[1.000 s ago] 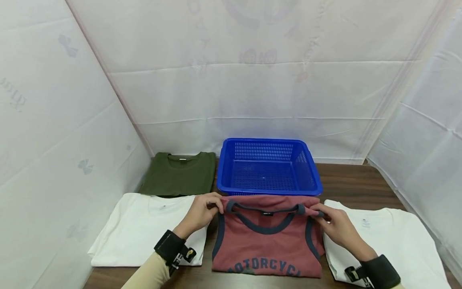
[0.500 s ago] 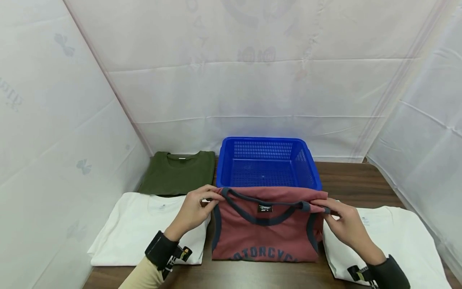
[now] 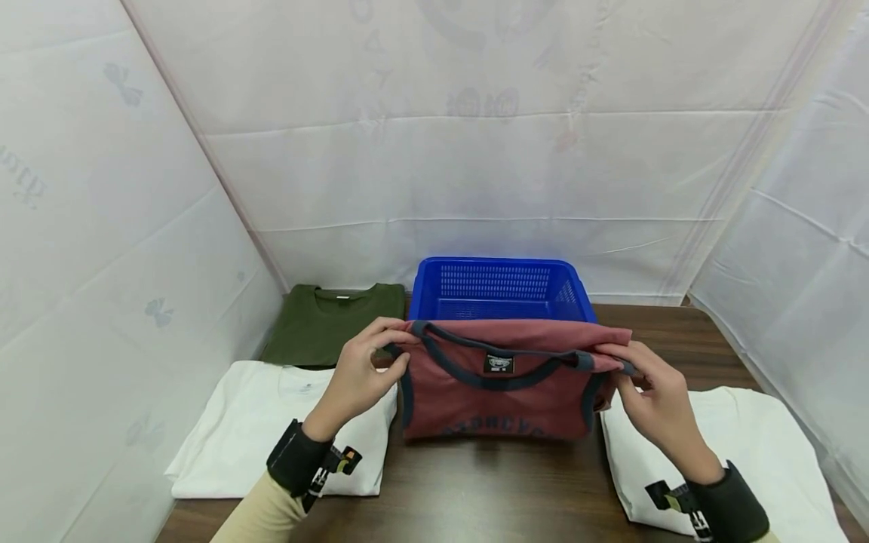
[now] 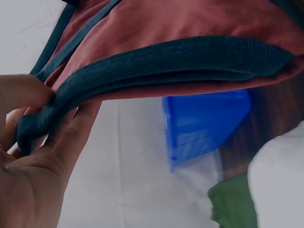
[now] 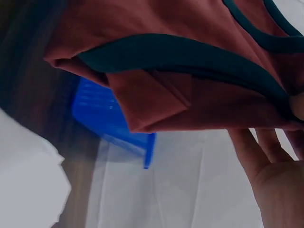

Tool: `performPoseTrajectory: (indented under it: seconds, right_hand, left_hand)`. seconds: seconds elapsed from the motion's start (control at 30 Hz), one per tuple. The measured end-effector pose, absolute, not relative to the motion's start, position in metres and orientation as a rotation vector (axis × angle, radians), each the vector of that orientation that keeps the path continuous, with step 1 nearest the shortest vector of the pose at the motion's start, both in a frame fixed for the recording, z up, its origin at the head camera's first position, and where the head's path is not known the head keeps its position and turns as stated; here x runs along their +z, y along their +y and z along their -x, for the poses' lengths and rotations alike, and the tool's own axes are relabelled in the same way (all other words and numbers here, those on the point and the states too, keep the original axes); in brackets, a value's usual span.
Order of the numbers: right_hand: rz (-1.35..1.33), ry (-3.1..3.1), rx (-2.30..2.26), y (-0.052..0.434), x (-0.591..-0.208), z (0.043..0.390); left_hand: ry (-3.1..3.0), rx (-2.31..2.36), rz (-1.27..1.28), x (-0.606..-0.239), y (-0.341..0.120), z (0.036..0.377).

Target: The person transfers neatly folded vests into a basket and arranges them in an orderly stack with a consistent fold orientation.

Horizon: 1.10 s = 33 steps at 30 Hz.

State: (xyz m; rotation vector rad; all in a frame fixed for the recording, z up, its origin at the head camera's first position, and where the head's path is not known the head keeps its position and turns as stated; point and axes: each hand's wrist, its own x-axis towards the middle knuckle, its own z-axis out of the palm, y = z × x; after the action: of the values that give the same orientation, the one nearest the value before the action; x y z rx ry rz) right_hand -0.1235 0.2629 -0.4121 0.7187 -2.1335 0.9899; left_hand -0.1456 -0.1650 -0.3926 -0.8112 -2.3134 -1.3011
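A folded red tank top point(image 3: 502, 392) with dark blue trim and a printed front hangs above the table, just in front of the blue basket point(image 3: 498, 290). My left hand point(image 3: 370, 366) pinches its left shoulder strap point(image 4: 71, 92). At the other strap my right hand point(image 3: 641, 381) pinches the cloth. In the wrist views the red cloth point(image 5: 166, 71) and its blue trim fill the upper part, with my fingers point(image 4: 71, 137) under it. The garment's lower edge hangs close to the wooden table point(image 3: 489, 483).
A folded green shirt point(image 3: 336, 320) lies at the back left beside the basket. White folded shirts lie at the near left point(image 3: 271, 426) and the near right point(image 3: 733, 452). White sheeting point(image 3: 475, 136) walls in the table on three sides.
Both hands have lifted the red tank top off the table and carried it towards the basket. Its lower part now hangs off the table instead of lying flat.
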Motion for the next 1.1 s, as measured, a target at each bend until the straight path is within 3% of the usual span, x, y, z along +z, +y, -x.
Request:
performPoseTrajectory:
  seconds: [0.7,0.9,1.1]
  right_hand:
    - [-0.618,-1.911,0.942,0.243,-0.351,0.180]
    - [-0.613,-1.891,0.951,0.229,-0.325,0.191]
    - [-0.599,-1.939,0.939,0.235,-0.325,0.219]
  left_hand:
    - [-2.100,-1.227,0.726,-0.329,-0.151,0.196]
    - [-2.082,-1.142,0.664,-0.320,-0.146,0.216]
    - [-2.086,-1.118,0.624,-0.319,-0.142,0.237]
